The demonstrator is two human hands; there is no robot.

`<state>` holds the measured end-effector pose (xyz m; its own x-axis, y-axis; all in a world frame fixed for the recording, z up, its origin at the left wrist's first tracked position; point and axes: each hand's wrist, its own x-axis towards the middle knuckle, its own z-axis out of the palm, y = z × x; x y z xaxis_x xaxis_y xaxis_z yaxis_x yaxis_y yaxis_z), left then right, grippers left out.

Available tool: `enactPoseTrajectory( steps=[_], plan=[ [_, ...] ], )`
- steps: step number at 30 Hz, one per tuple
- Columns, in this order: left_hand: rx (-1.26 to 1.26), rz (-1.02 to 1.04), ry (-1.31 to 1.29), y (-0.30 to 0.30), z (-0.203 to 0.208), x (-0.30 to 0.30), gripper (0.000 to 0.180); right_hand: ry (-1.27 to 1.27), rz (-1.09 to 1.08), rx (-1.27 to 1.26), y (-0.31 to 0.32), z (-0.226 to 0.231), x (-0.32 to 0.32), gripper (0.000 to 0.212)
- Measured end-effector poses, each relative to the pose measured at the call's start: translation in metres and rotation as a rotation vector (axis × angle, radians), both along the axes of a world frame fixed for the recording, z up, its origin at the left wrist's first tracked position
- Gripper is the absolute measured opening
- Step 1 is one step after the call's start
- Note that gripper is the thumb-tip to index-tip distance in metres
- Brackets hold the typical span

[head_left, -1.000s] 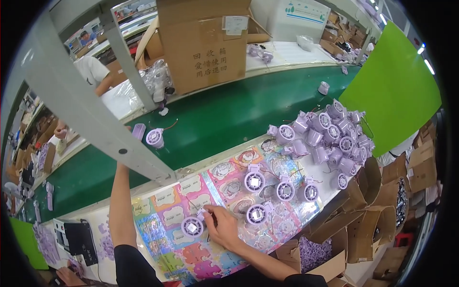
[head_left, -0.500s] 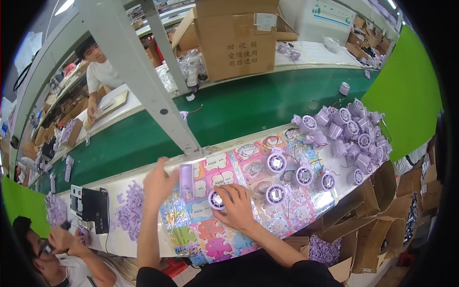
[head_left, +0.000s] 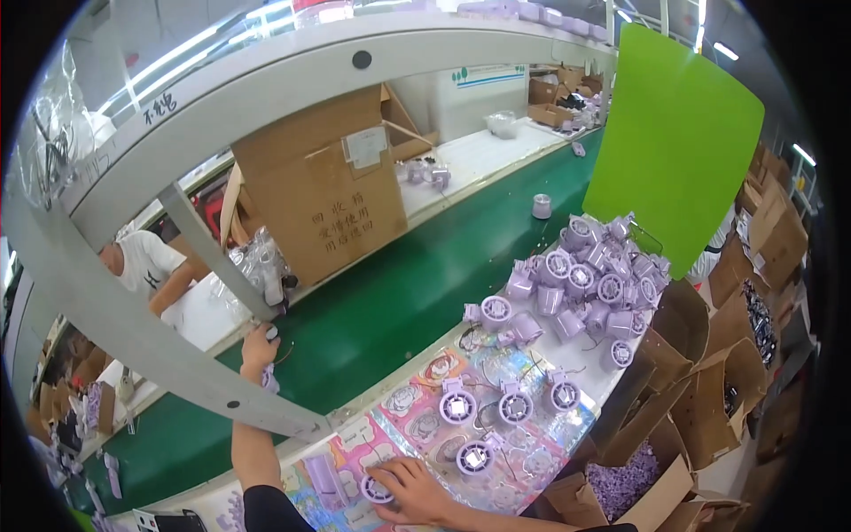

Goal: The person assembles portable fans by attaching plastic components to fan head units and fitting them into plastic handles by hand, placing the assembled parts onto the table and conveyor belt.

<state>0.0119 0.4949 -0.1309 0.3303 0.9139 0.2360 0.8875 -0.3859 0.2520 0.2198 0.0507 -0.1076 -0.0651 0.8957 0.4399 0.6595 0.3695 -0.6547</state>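
Observation:
My left hand (head_left: pixel 259 350) reaches past the grey metal post over the green belt. Its fingers are bent around a small white piece (head_left: pixel 271 333), partly hidden by them. Close to that wrist lies a light purple part (head_left: pixel 269 379) with a thin wire. On the colourful sheeted table, my right hand (head_left: pixel 415 493) grips a round purple fan housing (head_left: pixel 377 488), its fingers over the right side. Just left of it lies a long purple handle shell (head_left: pixel 326 481). Several similar housings with wires, such as one fan housing (head_left: pixel 457 406), rest face up farther right.
A heap of purple fan housings (head_left: pixel 581 279) covers the table's right end. The grey metal frame (head_left: pixel 239 399) crosses between table and green belt (head_left: pixel 425 275). Beyond stand a large cardboard box (head_left: pixel 328 195) and a person (head_left: pixel 151 270). Open cartons (head_left: pixel 620 483) stand at right.
My left hand has moved from above the table, forward and left, to the belt. My right hand stays on the fan housing. The view has swung right.

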Motion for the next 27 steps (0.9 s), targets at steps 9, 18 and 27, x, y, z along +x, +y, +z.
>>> enactPoseTrajectory(
  steps=[9,18,27],
  plan=[
    [0.68,0.138,-0.474,-0.031,0.071,-0.14,0.041,-0.001,0.071,0.1,0.006,0.022,-0.011,0.063],
    [1.622,-0.123,-0.271,-0.284,0.385,0.085,0.033,-0.07,0.017,0.123,0.004,0.009,0.0,0.061],
    [1.133,-0.171,0.07,-0.223,0.486,0.181,0.026,-0.093,0.048,0.165,0.0,0.007,-0.004,0.062]
  ],
)
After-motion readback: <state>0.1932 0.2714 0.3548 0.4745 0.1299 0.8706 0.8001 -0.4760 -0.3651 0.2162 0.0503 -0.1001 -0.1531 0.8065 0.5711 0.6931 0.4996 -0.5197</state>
